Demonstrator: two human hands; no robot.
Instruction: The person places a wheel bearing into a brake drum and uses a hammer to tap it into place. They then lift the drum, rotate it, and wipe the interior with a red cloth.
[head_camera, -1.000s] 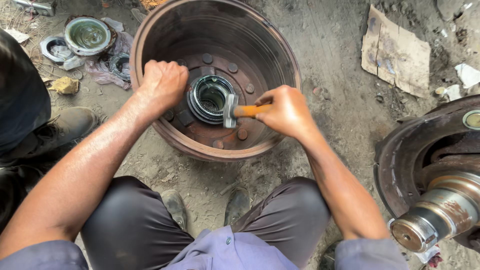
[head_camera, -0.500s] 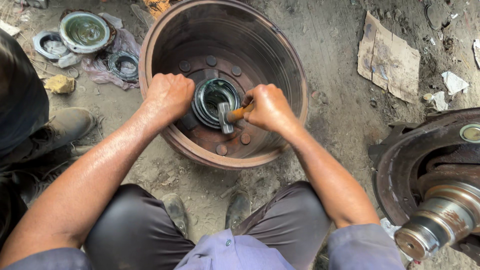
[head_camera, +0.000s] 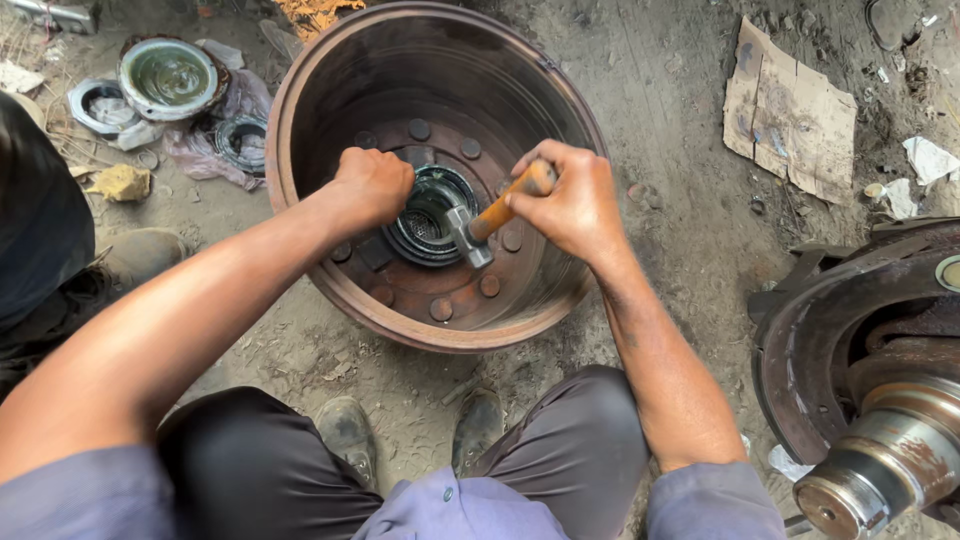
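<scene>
A rusty brake drum lies open side up on the dirt floor, just in front of the person's shoes. At its centre sits a dark bearing ring in the hub. The right hand is clenched around the orange handle of a hammer, whose metal head rests at the ring's right edge. The left hand is closed in a fist at the ring's left edge; whether it holds anything I cannot tell. A piece of cardboard lies to the right, an axle hub at lower right, and greasy round parts at upper left.
</scene>
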